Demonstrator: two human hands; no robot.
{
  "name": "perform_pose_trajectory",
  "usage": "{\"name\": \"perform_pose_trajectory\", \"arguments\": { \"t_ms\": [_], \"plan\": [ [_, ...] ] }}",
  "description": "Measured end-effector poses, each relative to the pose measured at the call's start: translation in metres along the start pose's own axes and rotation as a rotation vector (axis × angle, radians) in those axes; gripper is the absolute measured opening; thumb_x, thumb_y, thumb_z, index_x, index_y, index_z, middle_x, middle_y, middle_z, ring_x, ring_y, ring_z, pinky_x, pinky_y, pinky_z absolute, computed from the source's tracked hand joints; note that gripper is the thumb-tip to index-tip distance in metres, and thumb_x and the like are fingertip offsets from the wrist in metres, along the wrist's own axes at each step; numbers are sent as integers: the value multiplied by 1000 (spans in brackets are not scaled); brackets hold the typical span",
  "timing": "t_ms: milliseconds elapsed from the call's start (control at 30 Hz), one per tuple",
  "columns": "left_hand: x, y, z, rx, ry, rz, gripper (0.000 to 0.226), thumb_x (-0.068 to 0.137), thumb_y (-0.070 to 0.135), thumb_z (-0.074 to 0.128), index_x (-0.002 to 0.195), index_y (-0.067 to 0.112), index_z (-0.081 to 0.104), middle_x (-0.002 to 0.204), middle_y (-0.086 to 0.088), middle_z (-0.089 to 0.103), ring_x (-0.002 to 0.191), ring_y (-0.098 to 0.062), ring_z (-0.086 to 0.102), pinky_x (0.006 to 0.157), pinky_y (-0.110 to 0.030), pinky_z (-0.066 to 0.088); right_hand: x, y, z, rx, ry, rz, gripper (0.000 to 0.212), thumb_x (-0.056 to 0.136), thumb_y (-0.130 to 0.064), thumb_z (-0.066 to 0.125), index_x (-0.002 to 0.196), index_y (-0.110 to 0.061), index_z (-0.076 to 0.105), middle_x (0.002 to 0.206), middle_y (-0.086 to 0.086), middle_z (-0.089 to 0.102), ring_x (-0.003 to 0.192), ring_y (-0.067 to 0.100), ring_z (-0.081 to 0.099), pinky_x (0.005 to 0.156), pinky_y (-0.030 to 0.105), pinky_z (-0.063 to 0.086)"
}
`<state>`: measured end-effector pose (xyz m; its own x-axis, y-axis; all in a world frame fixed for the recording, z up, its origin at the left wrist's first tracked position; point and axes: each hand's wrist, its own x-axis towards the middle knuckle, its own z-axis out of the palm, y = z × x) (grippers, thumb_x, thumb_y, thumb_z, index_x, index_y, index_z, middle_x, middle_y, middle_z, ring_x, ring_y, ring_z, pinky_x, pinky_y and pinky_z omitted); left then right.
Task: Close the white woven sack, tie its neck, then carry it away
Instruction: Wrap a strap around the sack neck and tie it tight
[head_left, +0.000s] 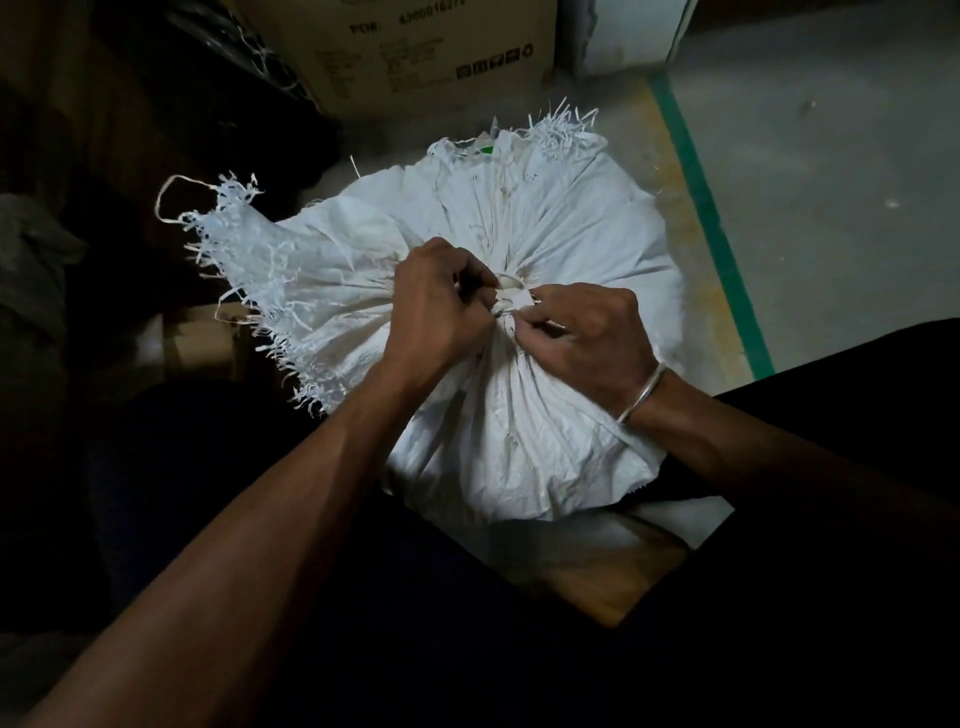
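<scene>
The white woven sack (545, 426) stands full on the floor below me, its cloth gathered into pleats at a neck in the middle. A pale tie strip (511, 297) is wound at that neck. My left hand (436, 306) curls its fingers on the tie from the left. My right hand (587, 338), with a metal bangle on its wrist, pinches the tie's end from the right. The sack's frayed mouth (249, 254) fans out to the left and to the back (556, 130).
A printed cardboard box (415, 47) stands just behind the sack. Dark piled goods fill the left side. A green floor line (711, 223) runs along the right, with grey concrete floor (831, 156) beyond it. My dark-clothed legs flank the sack.
</scene>
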<state>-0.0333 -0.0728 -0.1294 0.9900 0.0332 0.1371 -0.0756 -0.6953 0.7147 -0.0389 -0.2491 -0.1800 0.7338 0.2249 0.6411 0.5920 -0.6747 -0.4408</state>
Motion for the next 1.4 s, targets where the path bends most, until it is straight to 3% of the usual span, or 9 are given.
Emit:
{"name": "perform_pose_trajectory", "arguments": {
  "t_ms": [167,367,500,633,733,867,933,1067,1400],
  "plan": [
    [2,-4,2,127,-15,97,11,65,15,68,75,20,70,81,3,61,75,-20,58,61,-40,50,-1,-3,-3,-37,-44,31,21,85,-16,70,64,-12,70,65,7,69,60,26,68,53,40,52],
    [1,-3,5,321,-72,240,39,74,40,50,91,24,81,91,2,60,87,-24,52,63,-34,44,3,-1,-8,-53,-93,94,22,85,-20,70,64,-13,69,63,3,69,61,24,68,54,40,51],
    [2,3,0,456,-152,393,35,70,36,52,85,23,80,89,0,59,82,-28,51,62,-33,42,8,-3,-15,7,-150,96,5,81,-18,74,77,-15,74,71,0,73,66,21,70,57,40,53],
    [21,15,-8,591,-282,426,35,63,41,55,79,20,78,83,-1,61,80,-28,53,62,-38,48,18,-5,-26,72,-223,200,24,83,-22,74,102,-14,62,86,-3,75,83,17,75,66,40,56],
    [36,20,-10,515,-319,338,41,62,42,58,84,15,80,79,-5,62,81,-31,57,60,-36,48,23,-6,-28,121,-252,274,26,82,-22,75,101,-17,57,87,-6,74,87,8,75,71,35,57],
    [32,18,-5,640,-419,505,38,57,39,53,76,13,74,74,-4,56,74,-30,52,63,-39,49,24,-5,-33,166,-286,365,24,78,-21,79,93,-22,60,82,-10,73,81,2,71,71,25,56],
    [25,18,0,716,-372,559,35,57,38,52,75,12,67,78,-6,57,79,-33,55,65,-36,46,27,-8,-35,173,-309,362,19,77,-24,77,93,-19,67,85,-8,75,82,4,71,74,27,56],
    [16,14,13,811,-199,606,29,72,25,60,94,7,63,93,-12,58,90,-35,55,70,-42,40,39,-14,-32,-21,-291,288,24,79,-37,64,94,-18,70,89,-1,71,84,20,67,74,40,54],
    [22,12,12,719,-118,524,11,83,15,53,91,8,57,93,-15,53,87,-33,48,73,-45,36,56,-19,-32,-75,-335,349,21,79,-33,66,94,-25,78,95,-4,60,78,19,65,66,32,53]
  ]
}}
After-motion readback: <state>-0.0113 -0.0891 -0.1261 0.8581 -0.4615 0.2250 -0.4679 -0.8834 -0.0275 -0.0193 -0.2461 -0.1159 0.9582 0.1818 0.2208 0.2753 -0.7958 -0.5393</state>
